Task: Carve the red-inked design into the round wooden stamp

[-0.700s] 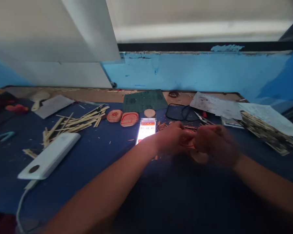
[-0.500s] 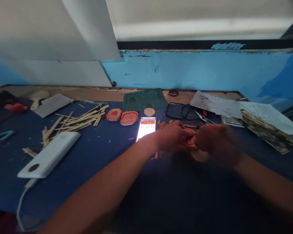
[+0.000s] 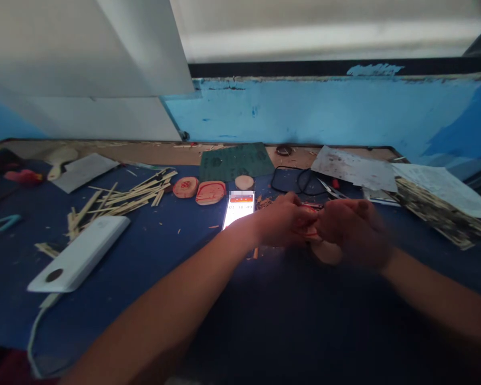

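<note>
we see a dim scene lit by daylight from the pale window band (image 3: 324, 37) at the top, blown out to white. the phone screen (image 3: 239, 209) glares and warms our left hand (image 3: 284, 222). that hand, our right hand (image 3: 353, 230) and the small reddish piece (image 3: 310, 230) between them smear with motion. the blue table cover (image 3: 264, 331) sinks to near-black toward us; straight lines bow at the edges.
</note>
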Demonstrator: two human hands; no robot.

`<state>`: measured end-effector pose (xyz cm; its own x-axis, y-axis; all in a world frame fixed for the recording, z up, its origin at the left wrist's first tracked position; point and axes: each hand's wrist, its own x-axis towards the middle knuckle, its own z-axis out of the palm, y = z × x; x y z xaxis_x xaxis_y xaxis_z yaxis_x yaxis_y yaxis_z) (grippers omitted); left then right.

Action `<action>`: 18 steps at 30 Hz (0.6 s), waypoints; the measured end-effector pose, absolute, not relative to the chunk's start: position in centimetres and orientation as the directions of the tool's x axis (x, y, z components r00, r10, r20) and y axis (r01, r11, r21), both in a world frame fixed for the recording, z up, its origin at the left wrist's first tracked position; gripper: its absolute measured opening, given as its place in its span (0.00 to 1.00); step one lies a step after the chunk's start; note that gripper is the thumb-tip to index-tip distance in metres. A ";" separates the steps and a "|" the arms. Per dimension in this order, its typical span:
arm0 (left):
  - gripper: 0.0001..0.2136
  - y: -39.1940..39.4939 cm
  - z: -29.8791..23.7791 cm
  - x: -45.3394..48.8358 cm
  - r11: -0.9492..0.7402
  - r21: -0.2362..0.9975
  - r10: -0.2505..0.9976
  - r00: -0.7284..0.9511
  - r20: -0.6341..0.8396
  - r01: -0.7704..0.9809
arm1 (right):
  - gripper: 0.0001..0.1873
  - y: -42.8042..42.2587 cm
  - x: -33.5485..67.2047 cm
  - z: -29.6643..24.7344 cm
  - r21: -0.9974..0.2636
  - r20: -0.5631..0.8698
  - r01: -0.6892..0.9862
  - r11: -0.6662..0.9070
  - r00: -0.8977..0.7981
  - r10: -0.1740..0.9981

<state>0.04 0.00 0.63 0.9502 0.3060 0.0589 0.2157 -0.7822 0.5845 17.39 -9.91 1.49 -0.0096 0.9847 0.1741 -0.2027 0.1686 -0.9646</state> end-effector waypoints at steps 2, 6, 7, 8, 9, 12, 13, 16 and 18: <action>0.11 0.0 0.7 0.0 -0.792 0.573 0.309 0.948 0.078 0.211 | 0.32 -9.8 17.2 1.6 -0.967 0.168 -0.202 0.156 -0.046 0.985; 0.12 0.0 0.7 0.1 -0.785 0.577 0.307 0.950 0.046 0.226 | 0.32 -9.8 17.2 1.7 -0.963 0.161 -0.223 0.152 -0.026 0.987; 0.12 0.0 0.7 0.2 -0.787 0.577 0.302 0.952 0.054 0.217 | 0.32 -9.8 17.2 1.6 -0.962 0.162 -0.228 0.152 -0.027 0.986; 0.11 0.0 0.7 0.2 -0.790 0.578 0.301 0.951 0.074 0.205 | 0.32 -9.8 17.2 1.5 -0.961 0.165 -0.230 0.152 -0.036 0.986; 0.11 -0.1 0.7 0.2 -0.790 0.581 0.302 0.949 0.093 0.194 | 0.31 -9.7 17.3 1.4 -0.963 0.165 -0.227 0.149 -0.052 0.985; 0.16 -0.1 0.6 0.1 -0.766 0.614 0.312 0.945 0.095 0.191 | 0.30 -9.6 17.4 0.8 -0.969 0.161 -0.203 0.142 -0.079 0.984; 0.17 -0.1 0.6 0.0 -0.755 0.627 0.310 0.947 0.083 0.193 | 0.30 -9.6 17.4 0.7 -0.971 0.161 -0.192 0.144 -0.078 0.984; 0.15 0.1 0.6 0.0 -0.742 0.644 0.288 0.956 0.056 0.186 | 0.29 -9.6 17.5 0.7 -0.973 0.169 -0.174 0.153 -0.083 0.982; 0.14 0.2 0.7 0.0 -0.745 0.646 0.266 0.962 0.057 0.168 | 0.29 -9.7 17.5 1.0 -0.970 0.186 -0.178 0.168 -0.089 0.979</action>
<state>0.04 0.21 0.65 0.9622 0.2663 0.0573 0.1676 -0.7446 0.6461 17.51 -9.74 0.96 -0.0891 0.9785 0.1859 -0.1782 0.1680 -0.9695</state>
